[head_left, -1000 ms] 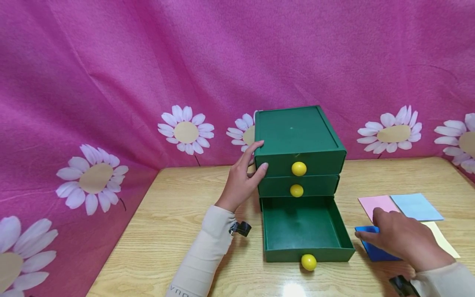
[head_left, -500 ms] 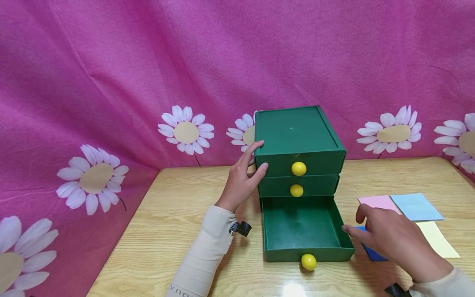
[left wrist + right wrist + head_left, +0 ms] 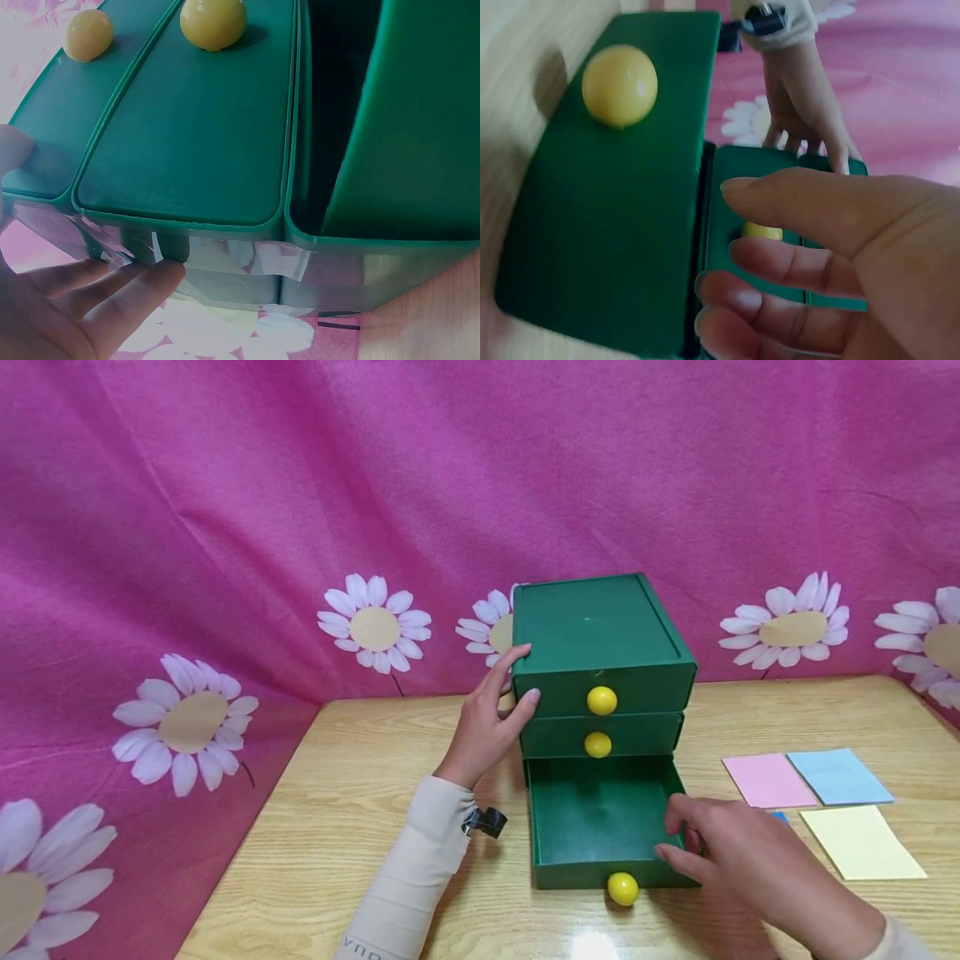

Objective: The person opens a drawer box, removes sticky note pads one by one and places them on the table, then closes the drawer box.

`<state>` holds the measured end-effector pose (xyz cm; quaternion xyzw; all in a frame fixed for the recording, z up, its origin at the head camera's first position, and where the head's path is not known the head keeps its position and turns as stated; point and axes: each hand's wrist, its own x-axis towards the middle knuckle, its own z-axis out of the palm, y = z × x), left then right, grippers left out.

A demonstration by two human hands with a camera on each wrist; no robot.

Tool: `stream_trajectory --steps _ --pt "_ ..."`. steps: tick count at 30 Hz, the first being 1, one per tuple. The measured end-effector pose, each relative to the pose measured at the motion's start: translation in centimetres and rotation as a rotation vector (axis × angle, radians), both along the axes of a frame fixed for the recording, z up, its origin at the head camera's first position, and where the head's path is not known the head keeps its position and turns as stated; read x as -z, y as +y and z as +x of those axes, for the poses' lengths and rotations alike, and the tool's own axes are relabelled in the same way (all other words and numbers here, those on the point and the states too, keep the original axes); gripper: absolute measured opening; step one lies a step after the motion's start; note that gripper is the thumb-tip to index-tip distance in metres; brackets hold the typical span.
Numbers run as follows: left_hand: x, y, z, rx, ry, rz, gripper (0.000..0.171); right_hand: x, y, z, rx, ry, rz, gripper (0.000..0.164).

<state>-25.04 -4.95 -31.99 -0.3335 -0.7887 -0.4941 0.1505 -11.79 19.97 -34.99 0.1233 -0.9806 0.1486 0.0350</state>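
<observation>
A green drawer cabinet (image 3: 596, 627) with round yellow knobs stands on the wooden table. Its bottom drawer (image 3: 600, 814) is pulled out and bare inside; the two upper drawers are closed. My left hand (image 3: 483, 727) rests against the cabinet's front left corner, thumb on the front face, fingers along the side, as the left wrist view confirms. Over the right wall of the pulled-out drawer hovers my right hand (image 3: 750, 860), fingers loosely bent with nothing between them. In the right wrist view its fingers (image 3: 795, 262) hang apart in front of the upper drawers, near a yellow knob (image 3: 763, 231).
Right of the cabinet lie square paper pads: pink (image 3: 768, 780), light blue (image 3: 842, 776) and pale yellow (image 3: 864, 842). A dark blue pad (image 3: 781, 817) is mostly hidden behind my right hand. A pink cloth (image 3: 450, 468) with daisies hangs behind the table.
My right hand has moved left, from above the dark blue pad to the right wall of the pulled-out drawer, uncovering the pink and yellow pads. My left hand has stayed in place.
</observation>
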Motion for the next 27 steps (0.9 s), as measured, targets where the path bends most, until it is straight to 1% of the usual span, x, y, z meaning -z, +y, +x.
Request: stream_trajectory --steps 3,5,12,16,20,27 --pt "0.0 0.0 0.0 0.002 0.003 0.003 0.052 0.2 -0.6 0.3 -0.043 0.031 0.019 0.021" --pt "0.0 0.0 0.0 0.002 0.004 0.003 0.052 0.3 -1.0 0.4 -0.053 0.023 0.026 0.021" --pt "0.0 0.0 -0.1 0.01 0.006 0.009 0.053 0.3 -2.2 0.7 -0.002 -0.136 0.042 0.022" --pt "0.1 0.0 -0.1 0.008 0.007 0.005 0.053 0.3 -2.9 0.8 0.023 -0.203 0.059 0.022" --pt "0.1 0.0 -0.1 0.005 0.006 0.005 0.053 0.4 -3.4 1.0 0.017 -0.202 0.068 0.021" --pt "0.1 0.0 -0.1 0.013 0.006 0.014 0.053 0.9 -3.8 1.4 -0.054 -0.166 0.059 0.021"
